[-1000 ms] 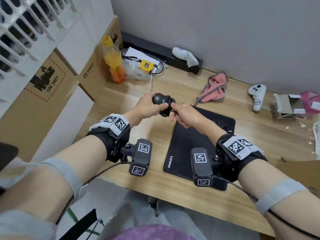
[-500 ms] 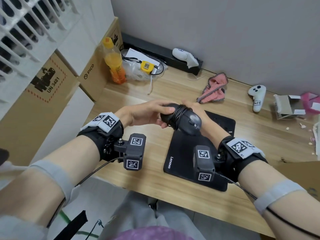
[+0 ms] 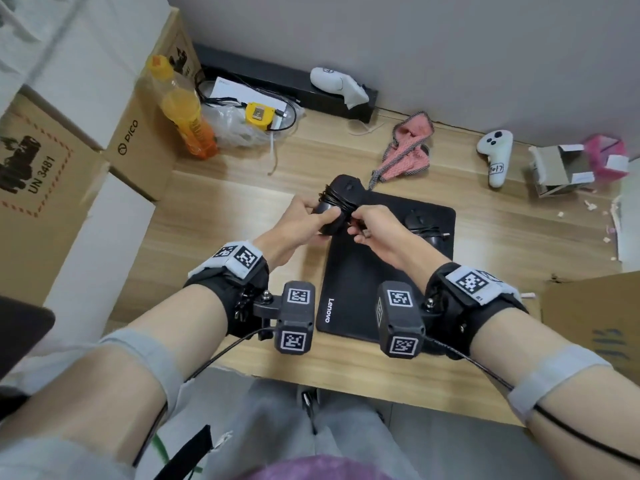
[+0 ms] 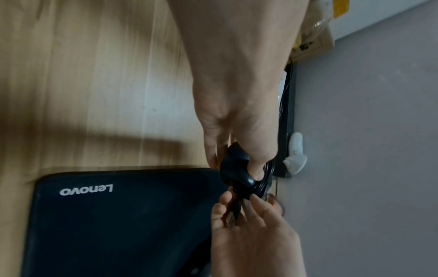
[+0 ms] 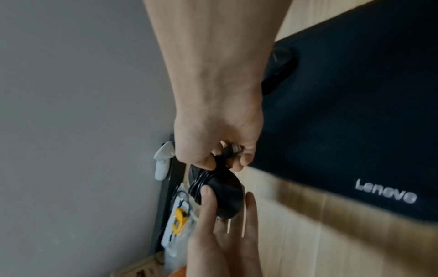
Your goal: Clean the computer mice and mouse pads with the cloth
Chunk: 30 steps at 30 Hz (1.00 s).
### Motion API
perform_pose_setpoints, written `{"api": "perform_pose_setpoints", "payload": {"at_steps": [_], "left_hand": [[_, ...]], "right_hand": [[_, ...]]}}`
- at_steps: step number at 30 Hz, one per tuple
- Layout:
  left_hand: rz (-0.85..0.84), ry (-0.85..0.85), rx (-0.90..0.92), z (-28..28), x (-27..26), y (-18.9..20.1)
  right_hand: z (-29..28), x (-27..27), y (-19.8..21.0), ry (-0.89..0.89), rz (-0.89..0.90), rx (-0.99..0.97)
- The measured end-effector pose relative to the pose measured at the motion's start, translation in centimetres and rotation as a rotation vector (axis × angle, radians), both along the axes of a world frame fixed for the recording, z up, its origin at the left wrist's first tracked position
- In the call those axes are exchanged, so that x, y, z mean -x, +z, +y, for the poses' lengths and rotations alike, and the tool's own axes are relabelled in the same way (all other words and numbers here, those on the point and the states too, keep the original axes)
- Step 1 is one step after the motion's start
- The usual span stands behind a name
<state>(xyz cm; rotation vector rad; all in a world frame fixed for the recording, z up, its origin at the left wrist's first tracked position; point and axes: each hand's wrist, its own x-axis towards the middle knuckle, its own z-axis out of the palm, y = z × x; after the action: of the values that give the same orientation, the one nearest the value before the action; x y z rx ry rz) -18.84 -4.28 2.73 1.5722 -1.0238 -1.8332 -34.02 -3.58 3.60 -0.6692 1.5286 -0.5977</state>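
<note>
My left hand (image 3: 320,216) grips a black mouse (image 3: 337,202) with its cable wound around the body, held above the far left corner of the black Lenovo mouse pad (image 3: 374,271). My right hand (image 3: 356,225) pinches the loose cable end, and the USB plug (image 5: 233,150) shows between its fingers right beside the mouse (image 5: 225,193). A second black mouse (image 3: 424,225) lies on the pad's far right part, half hidden behind my right hand. The pink cloth (image 3: 408,150) lies crumpled on the desk beyond the pad, and neither hand touches it.
Cardboard boxes (image 3: 138,133) and an orange bottle (image 3: 187,112) line the left side. A yellow tape measure (image 3: 259,114) with cables, a black bar and a white controller (image 3: 337,83) sit at the wall. Another controller (image 3: 495,150) and an open carton (image 3: 557,168) lie at the right.
The mouse has been turned in my hands and now points away from me. My right hand has come off its body and pinches the cable end.
</note>
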Motion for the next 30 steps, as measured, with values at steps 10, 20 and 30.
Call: {"api": "perform_pose_setpoints", "payload": {"at_steps": [10,20,30], "left_hand": [[-0.333,-0.266,0.053,1.2,5.1,-3.9],[-0.566,-0.251,0.130,1.8,6.7,-4.9],[-0.620,-0.208,0.148,2.3,5.9,-2.4]], "right_hand": [[1.6,5.3,-2.6,0.422,0.673,0.045],[1.9,6.7,-2.5,0.700,0.802,0.023],[3.4,7.0,-1.1,0.399,0.562,0.199]]}}
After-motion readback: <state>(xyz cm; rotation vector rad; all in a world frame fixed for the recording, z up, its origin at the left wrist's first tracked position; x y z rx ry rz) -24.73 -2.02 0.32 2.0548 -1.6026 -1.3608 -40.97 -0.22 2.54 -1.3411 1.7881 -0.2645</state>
